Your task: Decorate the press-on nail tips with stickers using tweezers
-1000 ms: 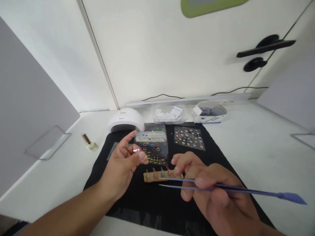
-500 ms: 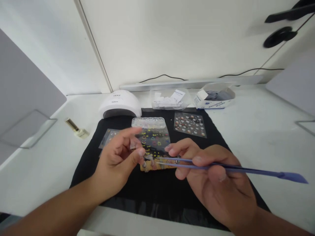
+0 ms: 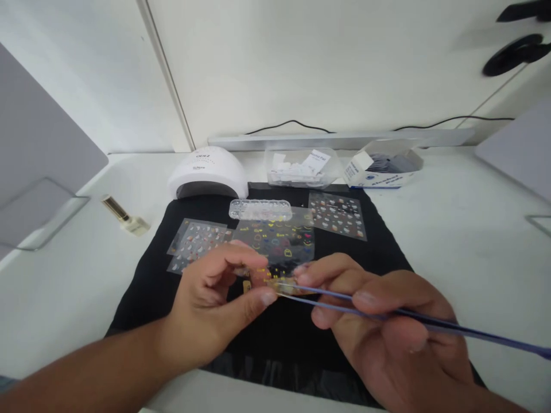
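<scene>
My left hand is closed in a pinch on the lower left edge of a clear nail sticker sheet printed with small yellow, red and blue designs. In my right hand is a pair of blue-purple tweezers. Their tips are slightly apart at the sheet's lower edge, close to my left thumb. Fingers of my right hand reach the sheet's lower right side. Beneath the sheet, mostly hidden, lies a yellowish strip. A clear compartment case sits just behind the sheet.
More sticker sheets lie left and right on a black mat. Behind stand a white nail lamp, a clear tub of white packets and an alcohol pad box. A polish bottle lies at left.
The sticker sheet is lower and flatter in view, with both hands shifted down and slightly right. The tweezer tips have come closer to my left fingertips. My head view has shifted a little.
</scene>
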`<state>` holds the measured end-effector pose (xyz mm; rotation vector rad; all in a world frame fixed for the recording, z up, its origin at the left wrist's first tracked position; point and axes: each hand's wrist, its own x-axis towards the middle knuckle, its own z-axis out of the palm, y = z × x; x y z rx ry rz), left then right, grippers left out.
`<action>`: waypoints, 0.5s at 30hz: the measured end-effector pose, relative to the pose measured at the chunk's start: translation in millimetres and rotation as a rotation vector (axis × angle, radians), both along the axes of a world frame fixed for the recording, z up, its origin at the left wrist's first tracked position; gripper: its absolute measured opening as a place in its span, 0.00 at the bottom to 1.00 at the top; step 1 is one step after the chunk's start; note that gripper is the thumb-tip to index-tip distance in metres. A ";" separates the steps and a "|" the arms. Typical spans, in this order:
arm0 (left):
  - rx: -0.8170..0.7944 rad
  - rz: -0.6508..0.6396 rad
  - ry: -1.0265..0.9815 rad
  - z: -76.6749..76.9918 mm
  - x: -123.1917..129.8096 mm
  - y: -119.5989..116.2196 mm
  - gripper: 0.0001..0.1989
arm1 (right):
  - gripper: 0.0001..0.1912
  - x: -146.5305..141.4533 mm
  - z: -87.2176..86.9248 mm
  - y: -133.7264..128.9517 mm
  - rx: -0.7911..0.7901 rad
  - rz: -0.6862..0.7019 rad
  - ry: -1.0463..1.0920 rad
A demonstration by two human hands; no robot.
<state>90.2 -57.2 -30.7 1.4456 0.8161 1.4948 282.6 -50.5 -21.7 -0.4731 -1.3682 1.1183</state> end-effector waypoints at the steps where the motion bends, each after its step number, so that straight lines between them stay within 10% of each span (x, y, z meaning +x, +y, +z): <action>1: -0.004 0.005 -0.006 0.2 0.9 -0.2 0.12 | 0.09 0.8 -0.2 -0.6 0.016 -0.008 -0.016; 15: 0.011 0.092 0.041 5.0 0.9 -5.3 0.18 | 0.12 -2.8 -4.3 -2.2 0.219 -0.146 -0.021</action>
